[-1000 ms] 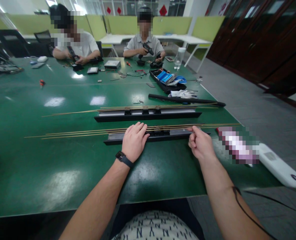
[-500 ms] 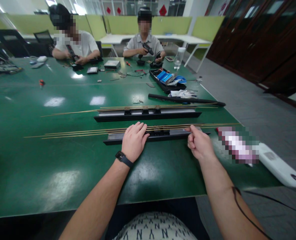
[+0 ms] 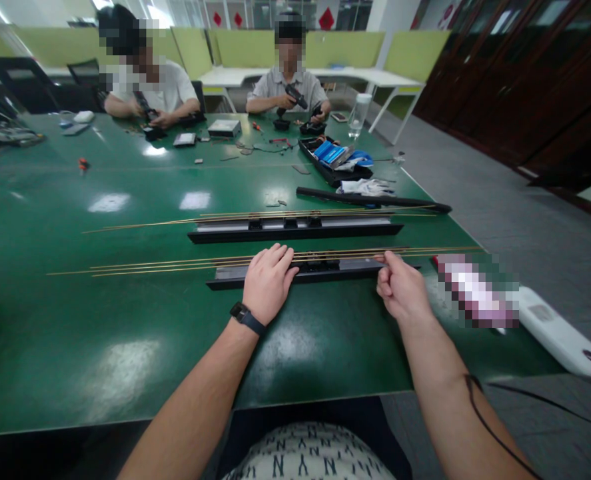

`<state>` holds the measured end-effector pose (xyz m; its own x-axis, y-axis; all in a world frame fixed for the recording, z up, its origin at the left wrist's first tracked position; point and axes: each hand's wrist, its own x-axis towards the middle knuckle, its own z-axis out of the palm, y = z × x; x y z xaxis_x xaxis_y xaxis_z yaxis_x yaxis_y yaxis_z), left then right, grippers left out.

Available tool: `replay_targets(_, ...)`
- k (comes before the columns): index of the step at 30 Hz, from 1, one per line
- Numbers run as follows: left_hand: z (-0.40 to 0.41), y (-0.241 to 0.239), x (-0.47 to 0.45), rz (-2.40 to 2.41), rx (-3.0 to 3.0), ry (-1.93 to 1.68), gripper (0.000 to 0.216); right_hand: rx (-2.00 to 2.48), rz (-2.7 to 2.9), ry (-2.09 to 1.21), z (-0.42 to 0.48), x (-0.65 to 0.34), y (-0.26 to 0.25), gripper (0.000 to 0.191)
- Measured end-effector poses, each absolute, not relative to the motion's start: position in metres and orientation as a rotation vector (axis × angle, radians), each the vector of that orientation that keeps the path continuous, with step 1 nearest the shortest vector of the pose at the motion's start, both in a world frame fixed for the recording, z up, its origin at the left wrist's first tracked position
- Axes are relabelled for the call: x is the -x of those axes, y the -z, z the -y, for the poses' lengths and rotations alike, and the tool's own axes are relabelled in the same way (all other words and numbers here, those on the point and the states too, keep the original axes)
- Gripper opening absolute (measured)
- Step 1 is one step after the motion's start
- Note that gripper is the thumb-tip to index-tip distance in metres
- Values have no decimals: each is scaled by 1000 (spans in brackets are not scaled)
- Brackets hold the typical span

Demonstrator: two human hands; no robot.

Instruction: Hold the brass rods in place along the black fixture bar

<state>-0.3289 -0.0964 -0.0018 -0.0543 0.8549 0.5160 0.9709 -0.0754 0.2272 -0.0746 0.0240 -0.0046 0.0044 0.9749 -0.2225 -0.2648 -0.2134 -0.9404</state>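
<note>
My left hand (image 3: 269, 283) lies with its fingers out across several thin brass rods (image 3: 140, 267) and the nearer black channel-shaped rail (image 3: 224, 283). The rods rest lengthwise on this rail and reach past both its ends. Closed in a pinch, my right hand (image 3: 401, 285) grips one thin brass rod near the rail's right end. Inside the rail, between my hands, sit black blocks (image 3: 322, 265). Farther off, a second black rail (image 3: 295, 233) lies parallel, also with thin brass rods over it.
A black tube (image 3: 375, 198), white gloves (image 3: 368, 187) and a black tray (image 3: 325, 163) of blue items lie beyond the rails. At right is a white elongated device (image 3: 558, 330) beside a blurred pink item. Two people work across the green table (image 3: 125, 367).
My right hand has shifted slightly to the right. The left end of one nearer brass rod has slid right too, while my left hand stays in place.
</note>
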Motion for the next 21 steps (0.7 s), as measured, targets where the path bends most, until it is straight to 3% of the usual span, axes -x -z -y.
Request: replay_targets(21, 96, 2, 328, 1969, 1991, 807, 35, 1175, 915, -1496, -24, 74, 7, 29)
